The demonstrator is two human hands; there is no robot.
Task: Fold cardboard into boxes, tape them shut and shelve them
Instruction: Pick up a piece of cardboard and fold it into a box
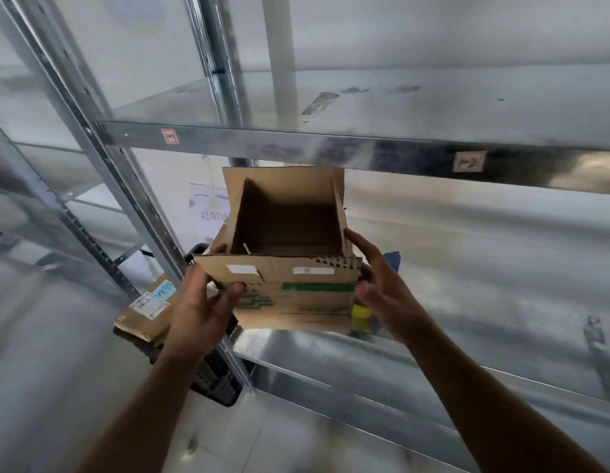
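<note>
Soft even daylight, glare on metal shelf [331, 145] edge, heavy motion blur at borders, wide-angle bending.

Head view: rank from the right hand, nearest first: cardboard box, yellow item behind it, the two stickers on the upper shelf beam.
1. cardboard box: gripped by the right hand at its right side.
2. yellow item: just below the hand, behind the box.
3. right sticker: up right on the beam.
4. left sticker: far left on the beam.
</note>
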